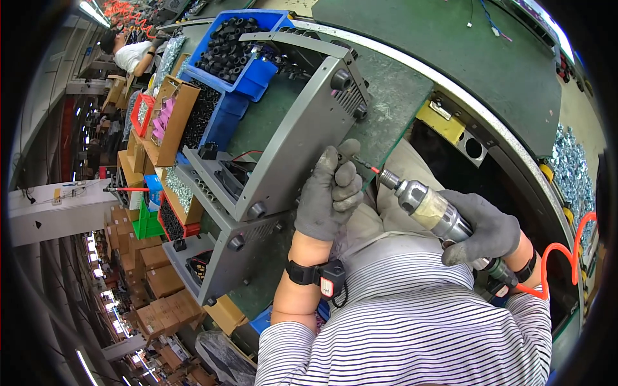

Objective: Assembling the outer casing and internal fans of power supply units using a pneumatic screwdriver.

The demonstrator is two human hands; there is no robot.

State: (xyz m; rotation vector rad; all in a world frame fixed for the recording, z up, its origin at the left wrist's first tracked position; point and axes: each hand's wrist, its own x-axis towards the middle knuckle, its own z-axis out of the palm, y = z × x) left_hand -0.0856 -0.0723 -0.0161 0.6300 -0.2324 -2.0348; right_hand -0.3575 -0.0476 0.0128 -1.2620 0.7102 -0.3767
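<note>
My left hand (331,193), in a grey glove, rests against the edge of a grey metal chassis (302,128) lying on the green bench. Its thumb and forefinger pinch around the red-tipped bit (365,166) of a pneumatic screwdriver (428,209). My right hand (483,228), also gloved, grips the screwdriver's body, which points left toward the chassis edge. An orange coiled air hose (560,264) leaves the tool's rear. A second grey chassis (222,257) lies nearer to me on the left.
A blue bin of black parts (235,45) stands behind the chassis. Cardboard boxes and small bins of parts (174,116) line the bench's left side. A heap of shiny screws (573,167) lies at the right. Another person (129,51) works at the far left.
</note>
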